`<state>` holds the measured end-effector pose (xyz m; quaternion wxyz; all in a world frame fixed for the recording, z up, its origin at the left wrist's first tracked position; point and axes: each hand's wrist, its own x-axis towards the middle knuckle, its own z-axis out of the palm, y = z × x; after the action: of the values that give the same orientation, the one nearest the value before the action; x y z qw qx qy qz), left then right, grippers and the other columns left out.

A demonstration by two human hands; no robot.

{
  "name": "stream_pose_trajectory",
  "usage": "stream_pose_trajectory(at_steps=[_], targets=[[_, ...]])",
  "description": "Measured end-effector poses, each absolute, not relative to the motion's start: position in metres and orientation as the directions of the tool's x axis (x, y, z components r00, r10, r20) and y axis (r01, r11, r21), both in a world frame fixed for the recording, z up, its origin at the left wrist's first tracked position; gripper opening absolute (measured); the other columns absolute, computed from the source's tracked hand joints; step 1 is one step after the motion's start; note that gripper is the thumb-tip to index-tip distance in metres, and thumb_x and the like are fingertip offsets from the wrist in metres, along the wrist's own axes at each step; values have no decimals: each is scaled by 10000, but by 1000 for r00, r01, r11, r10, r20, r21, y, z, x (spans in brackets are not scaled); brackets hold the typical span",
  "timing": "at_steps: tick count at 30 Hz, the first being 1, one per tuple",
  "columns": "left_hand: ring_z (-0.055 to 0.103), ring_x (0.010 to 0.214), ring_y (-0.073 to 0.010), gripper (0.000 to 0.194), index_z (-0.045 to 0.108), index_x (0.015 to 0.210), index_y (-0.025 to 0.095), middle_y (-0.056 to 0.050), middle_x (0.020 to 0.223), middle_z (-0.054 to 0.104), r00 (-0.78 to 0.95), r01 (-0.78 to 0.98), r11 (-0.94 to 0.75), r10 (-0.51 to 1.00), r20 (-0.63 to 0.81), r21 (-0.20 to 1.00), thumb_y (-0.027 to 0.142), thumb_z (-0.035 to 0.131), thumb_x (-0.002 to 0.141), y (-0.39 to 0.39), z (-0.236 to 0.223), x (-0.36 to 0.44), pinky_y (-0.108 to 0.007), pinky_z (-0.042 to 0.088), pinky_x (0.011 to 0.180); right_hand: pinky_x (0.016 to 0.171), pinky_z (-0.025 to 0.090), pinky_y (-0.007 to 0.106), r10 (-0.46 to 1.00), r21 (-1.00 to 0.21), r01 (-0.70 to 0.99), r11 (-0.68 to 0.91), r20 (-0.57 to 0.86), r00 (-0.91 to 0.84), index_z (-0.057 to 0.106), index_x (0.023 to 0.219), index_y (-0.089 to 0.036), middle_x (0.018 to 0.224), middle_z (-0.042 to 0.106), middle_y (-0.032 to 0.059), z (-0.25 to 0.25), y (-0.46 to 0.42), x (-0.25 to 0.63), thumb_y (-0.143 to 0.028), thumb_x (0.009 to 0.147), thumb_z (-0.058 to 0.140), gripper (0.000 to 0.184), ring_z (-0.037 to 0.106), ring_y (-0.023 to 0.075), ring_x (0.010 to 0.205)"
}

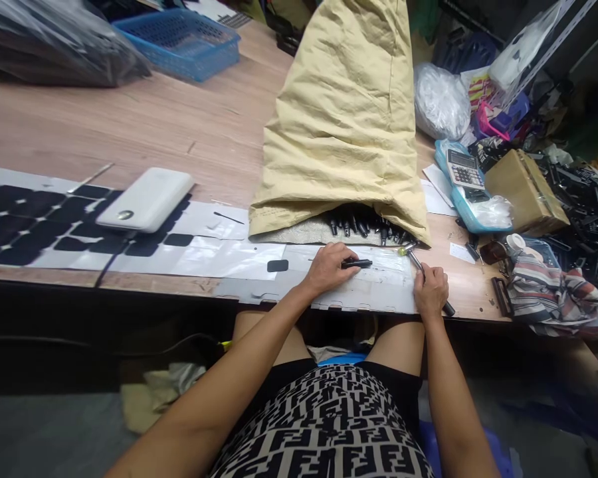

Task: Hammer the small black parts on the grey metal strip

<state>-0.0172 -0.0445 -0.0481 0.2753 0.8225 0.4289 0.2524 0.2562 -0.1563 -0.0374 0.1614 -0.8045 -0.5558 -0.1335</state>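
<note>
My left hand (330,267) is closed around a slim black cylindrical part (359,263), whose end sticks out to the right just above a white sheet (323,296). Gripped by its dark handle in my right hand (432,291) is a small hammer (415,259); its head with a yellowish tip points away from me. Beyond both hands a cream cloth sack (346,133) lies with its mouth towards me. Several black cylindrical parts (361,228) show inside that mouth. A small black rounded piece (278,265) rests left of my left hand.
To the left are a white power bank (147,199), rows of black adhesive pads (40,219) and a blue basket (179,43). On the right stand a calculator (464,169), a cardboard box (523,189), a striped cloth (543,289) and heaped black parts (578,212).
</note>
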Motion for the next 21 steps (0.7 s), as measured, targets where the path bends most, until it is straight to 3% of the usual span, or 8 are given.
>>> stream_pose_trajectory(at_steps=[6,10,15,21], targets=[[566,937,-236,196,749,971,231,-38,916,650,513,555,-483,840,177,677,374,739,837,-40,-55,-18,-379,410,859,803,390,341,858,-134,932,-336,364,362,721,1154,-223,984,613,79,-31,-158,255,-299,977,455,328,495,229,906],[579,977,-233,178,765,968,251,-23,941,673,509,552,-446,850,139,704,359,750,827,-38,-53,-18,-383,414,894,790,449,326,837,-306,895,-324,349,422,710,1148,-195,983,635,86,-18,-167,238,-333,1003,415,356,561,221,909],[587,979,-235,176,791,956,258,-27,947,694,488,551,-402,866,108,731,369,762,821,-38,-50,-16,-391,421,909,890,521,328,911,-536,844,-34,330,247,662,1258,-192,1070,681,105,1,-180,188,-331,1033,403,370,640,209,1003],[575,967,-234,215,804,1025,291,-36,965,697,502,543,-447,852,152,711,392,752,843,-39,-51,-15,-387,409,879,793,541,278,936,-502,862,77,334,111,634,1365,-247,969,674,62,1,-184,156,-255,1036,404,402,646,169,867]])
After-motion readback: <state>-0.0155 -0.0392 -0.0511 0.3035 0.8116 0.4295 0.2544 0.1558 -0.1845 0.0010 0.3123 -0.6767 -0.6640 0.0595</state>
